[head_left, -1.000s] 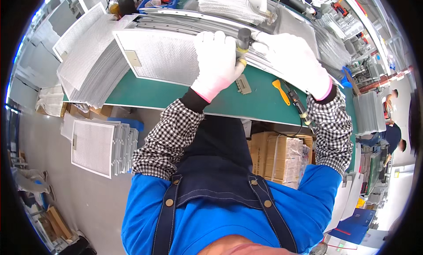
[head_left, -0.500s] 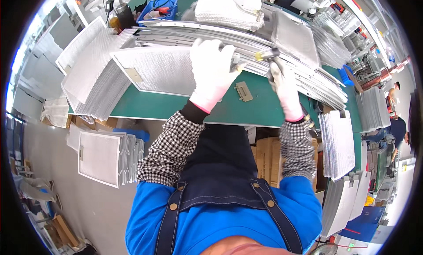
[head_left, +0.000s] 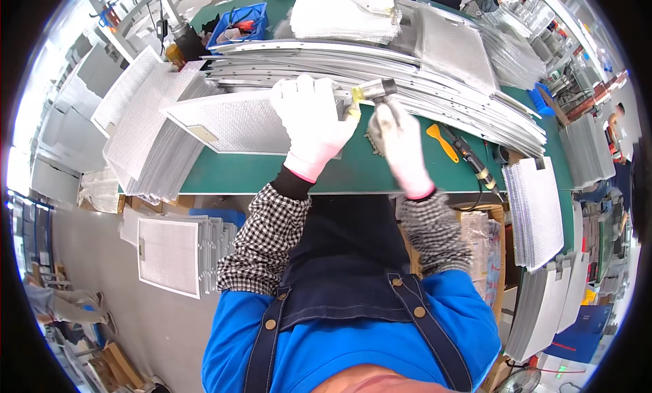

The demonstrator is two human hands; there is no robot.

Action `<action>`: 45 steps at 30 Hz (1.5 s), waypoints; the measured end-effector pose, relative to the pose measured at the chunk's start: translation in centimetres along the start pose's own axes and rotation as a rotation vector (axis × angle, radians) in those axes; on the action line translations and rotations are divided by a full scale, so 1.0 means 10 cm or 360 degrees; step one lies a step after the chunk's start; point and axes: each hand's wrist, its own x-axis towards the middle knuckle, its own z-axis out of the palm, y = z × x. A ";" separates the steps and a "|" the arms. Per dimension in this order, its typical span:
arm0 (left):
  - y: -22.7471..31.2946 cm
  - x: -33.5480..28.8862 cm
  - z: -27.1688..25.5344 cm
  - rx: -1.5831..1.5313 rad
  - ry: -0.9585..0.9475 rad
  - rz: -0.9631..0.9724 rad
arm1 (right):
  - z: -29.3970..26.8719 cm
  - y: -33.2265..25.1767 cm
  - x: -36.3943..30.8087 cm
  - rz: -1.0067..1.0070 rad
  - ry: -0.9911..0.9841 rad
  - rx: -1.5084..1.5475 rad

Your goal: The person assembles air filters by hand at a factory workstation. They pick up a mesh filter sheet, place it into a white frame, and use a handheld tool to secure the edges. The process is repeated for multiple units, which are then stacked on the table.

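Note:
My left hand (head_left: 309, 118), in a white glove, is closed on the right end of a framed mesh panel (head_left: 238, 124). The panel stands tilted on edge over the green bench, and a small beige plate sits in its near left corner. In my gloved right hand (head_left: 397, 138) is a mallet (head_left: 373, 89) with a yellow face and a dark opposite end. Its yellow face is right beside my left fingers, at the panel's end; whether it touches cannot be seen. A small beige plastic piece (head_left: 371, 143) lies on the bench, partly hidden by my right hand.
Long metal strips (head_left: 468, 114) lie across the bench beyond my hands. Mesh panels (head_left: 153, 138) are stacked at the left. A yellow scraper (head_left: 443, 143) and a power screwdriver (head_left: 477, 163) lie to the right. Behind stands a blue bin (head_left: 239, 26).
My right hand has swung the mallet left, bringing its yellow face up to my left hand. The scraper and screwdriver have come into sight. My left hand still grips the panel.

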 end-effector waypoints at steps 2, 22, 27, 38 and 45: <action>0.00 -0.03 0.01 -0.0025 0.0016 0.0009 | -0.25 -0.29 0.13 -0.0114 -0.0011 -0.0446; 0.22 -0.18 -0.34 -0.0219 -0.0040 0.0070 | -1.24 1.60 -0.32 -0.0117 0.0016 -0.1971; 0.41 -0.14 -0.34 -0.0393 -0.0055 0.0111 | -0.93 1.69 -0.23 -0.0070 -0.0094 -0.1915; 0.39 -0.10 -0.26 -0.0407 -0.0031 0.0086 | -0.93 1.56 -0.10 0.0403 -0.0041 -0.1360; 0.39 -0.09 -0.23 -0.0411 -0.0068 0.0075 | -0.64 -0.17 0.14 0.0121 -0.0225 -0.0388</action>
